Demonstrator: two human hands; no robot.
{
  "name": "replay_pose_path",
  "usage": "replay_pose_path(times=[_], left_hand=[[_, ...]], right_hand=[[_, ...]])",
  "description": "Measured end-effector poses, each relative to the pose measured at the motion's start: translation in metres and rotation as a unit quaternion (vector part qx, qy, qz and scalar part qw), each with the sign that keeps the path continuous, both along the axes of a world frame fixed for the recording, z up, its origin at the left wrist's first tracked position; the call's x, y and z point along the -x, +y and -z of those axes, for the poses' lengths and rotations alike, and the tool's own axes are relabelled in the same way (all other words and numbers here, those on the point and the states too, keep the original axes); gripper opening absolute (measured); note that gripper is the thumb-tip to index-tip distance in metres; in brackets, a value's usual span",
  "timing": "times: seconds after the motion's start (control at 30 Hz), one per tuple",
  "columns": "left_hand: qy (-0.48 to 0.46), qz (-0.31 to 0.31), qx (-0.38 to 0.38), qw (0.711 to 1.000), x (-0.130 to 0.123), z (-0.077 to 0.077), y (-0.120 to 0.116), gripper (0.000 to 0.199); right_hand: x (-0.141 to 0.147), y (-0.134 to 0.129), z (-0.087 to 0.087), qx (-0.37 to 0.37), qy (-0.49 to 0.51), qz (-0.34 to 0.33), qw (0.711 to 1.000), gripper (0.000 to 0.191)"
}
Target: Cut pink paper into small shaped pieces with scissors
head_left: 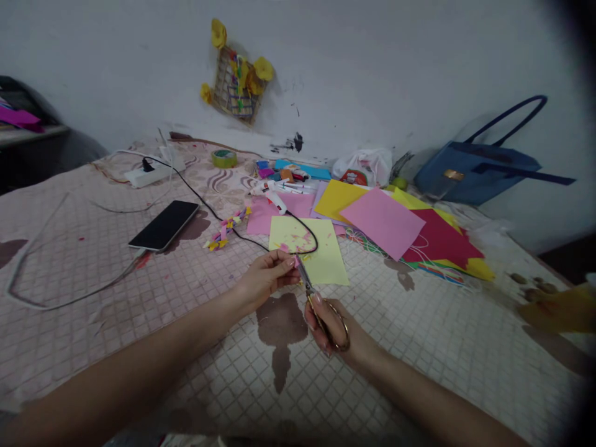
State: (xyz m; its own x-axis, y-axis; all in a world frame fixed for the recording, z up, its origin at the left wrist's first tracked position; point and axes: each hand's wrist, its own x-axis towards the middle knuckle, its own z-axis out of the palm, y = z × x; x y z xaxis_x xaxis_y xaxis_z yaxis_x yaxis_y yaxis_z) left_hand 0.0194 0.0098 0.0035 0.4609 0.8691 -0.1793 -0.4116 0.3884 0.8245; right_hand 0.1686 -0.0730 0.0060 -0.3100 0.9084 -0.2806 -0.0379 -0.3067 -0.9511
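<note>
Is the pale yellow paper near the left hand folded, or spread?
Spread. The pale yellow paper lies flat, no fold shows, and small pink scraps lie on it.

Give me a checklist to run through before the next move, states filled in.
1. Scissors gripped by the handles in the right hand: ok.
2. Small pink piece in the left hand: ok.
3. Left fingertips well away from the blades: not ok, they look very close.
4. Pale yellow sheet free of scraps: not ok, small bits lie on it.
5. Black cable off that sheet: not ok, it loops across.
6. Glue gun cool: cannot tell.
</note>
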Motion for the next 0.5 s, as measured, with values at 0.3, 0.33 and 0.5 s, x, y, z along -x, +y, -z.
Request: replay_pose_path(times=[0.3, 0.33, 0.5], left_hand=[[-0.030, -0.018, 0.008, 0.999, -0.005, 0.001, -0.005, 0.014], [-0.033, -0.021, 0.008, 0.999, -0.005, 0.002, -0.006, 0.013], [-0.046, -0.037, 0.008, 0.998, -0.008, 0.002, -0.011, 0.011]], right_hand=[[0.002, -0.001, -0.002, 0.003, -0.013, 0.002, 1.000, 0.048], [0.003, -0.001, -0.003, 0.003, -0.018, 0.003, 1.000, 0.047], [0.003, -0.002, -0.005, -0.003, -0.022, -0.001, 1.000, 0.045]])
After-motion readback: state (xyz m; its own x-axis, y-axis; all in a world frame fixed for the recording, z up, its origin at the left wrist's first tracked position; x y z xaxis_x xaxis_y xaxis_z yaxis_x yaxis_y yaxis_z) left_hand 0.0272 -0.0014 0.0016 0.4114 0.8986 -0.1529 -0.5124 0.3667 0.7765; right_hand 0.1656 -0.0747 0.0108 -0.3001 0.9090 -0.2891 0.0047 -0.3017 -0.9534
